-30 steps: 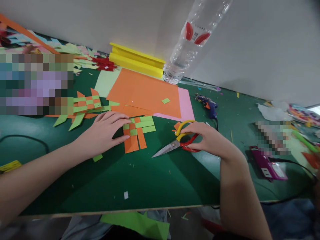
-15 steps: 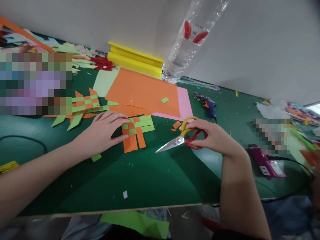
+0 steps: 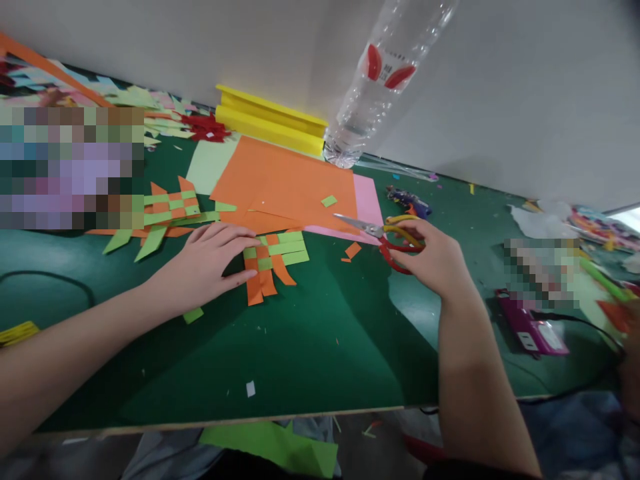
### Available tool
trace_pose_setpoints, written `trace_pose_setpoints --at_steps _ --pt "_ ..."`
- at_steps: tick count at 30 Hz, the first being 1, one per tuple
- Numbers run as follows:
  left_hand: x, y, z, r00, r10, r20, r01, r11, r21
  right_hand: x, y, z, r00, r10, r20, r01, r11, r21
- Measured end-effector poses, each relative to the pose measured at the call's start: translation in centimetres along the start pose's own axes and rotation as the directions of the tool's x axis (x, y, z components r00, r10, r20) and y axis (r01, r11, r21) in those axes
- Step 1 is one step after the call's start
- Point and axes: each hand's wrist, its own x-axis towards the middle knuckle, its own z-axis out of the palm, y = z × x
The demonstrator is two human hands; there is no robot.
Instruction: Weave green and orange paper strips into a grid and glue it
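My left hand lies flat on the green table, fingers together, with the fingertips pressing the left edge of a small woven mat of orange and light-green paper strips. To the right, my right hand grips the red and yellow handles of a pair of scissors. Its blades point left and slightly up, over the edge of a pink sheet. A small orange scrap lies between mat and scissors.
A large orange sheet lies behind the mat, with a yellow folded card and a clear plastic bottle by the wall. Another woven piece sits at left. A glue gun and a purple power strip lie at right.
My right hand has lifted the scissors off the table and swung the blades from pointing down-left to pointing up-left. The mat's lower orange strips have shifted slightly. My left hand has stayed put.
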Motion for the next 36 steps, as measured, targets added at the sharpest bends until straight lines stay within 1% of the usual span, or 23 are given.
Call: trace_pose_setpoints --at_steps 3,6,10,13,15,19,23,25,27,30,33,34,36 --pt "0.0 0.1 0.0 1.000 -0.015 -0.002 0.015 1.000 -0.007 0.2 0.6 0.6 0.988 0.113 -0.102 -0.119 0.992 -0.051" --pt "0.1 0.1 -0.1 1.000 -0.021 0.001 0.021 1.000 -0.017 0.4 1.3 1.0 0.973 0.175 -0.153 -0.190 0.977 -0.093" --pt "0.1 0.1 -0.1 1.000 -0.011 0.002 0.011 0.999 -0.030 0.4 1.8 1.2 0.959 0.192 -0.207 -0.219 0.969 -0.116" --pt "0.1 0.1 -0.1 1.000 -0.010 0.003 0.010 0.999 -0.035 0.4 1.8 1.2 0.957 0.169 -0.234 -0.197 0.975 -0.103" --pt "0.1 0.2 -0.1 1.000 -0.015 0.002 0.016 0.999 -0.046 0.3 1.5 1.4 0.967 0.144 -0.209 -0.169 0.980 -0.107" --pt "0.2 0.4 -0.2 1.000 -0.026 0.007 0.027 0.998 -0.062 0.1 0.9 2.0 0.993 0.085 -0.077 -0.095 0.985 -0.146" --pt "0.2 0.7 -0.7 1.000 -0.008 -0.026 0.006 0.997 -0.080 -0.1 0.4 2.1 0.999 0.037 0.028 -0.032 0.986 -0.165" --pt "0.2 0.9 -1.1 0.998 0.047 -0.050 -0.051 0.995 -0.089 -0.1 0.3 2.0 0.998 0.027 0.055 -0.018 0.986 -0.164" --pt "0.2 1.1 -1.3 0.989 0.134 -0.070 -0.139 0.987 -0.084 -0.1 0.1 2.0 0.997 0.026 0.067 -0.015 0.986 -0.163" --pt "0.2 1.3 -1.4 0.966 0.253 -0.056 -0.256 0.965 -0.057 0.0 0.1 2.0 0.996 0.010 0.090 0.004 0.988 -0.155" --pt "0.1 1.3 -1.3 0.952 0.307 0.001 -0.307 0.951 -0.036 -0.1 0.3 2.2 0.992 -0.021 0.125 0.042 0.984 -0.172" --pt "0.1 1.2 -1.2 0.948 0.318 0.008 -0.318 0.948 -0.032 -0.1 0.3 2.3 0.992 -0.036 0.123 0.059 0.979 -0.194" --pt "0.1 1.2 -1.2 0.941 0.338 -0.004 -0.338 0.941 -0.026 -0.2 0.4 2.5 0.994 -0.073 0.085 0.093 0.961 -0.261"
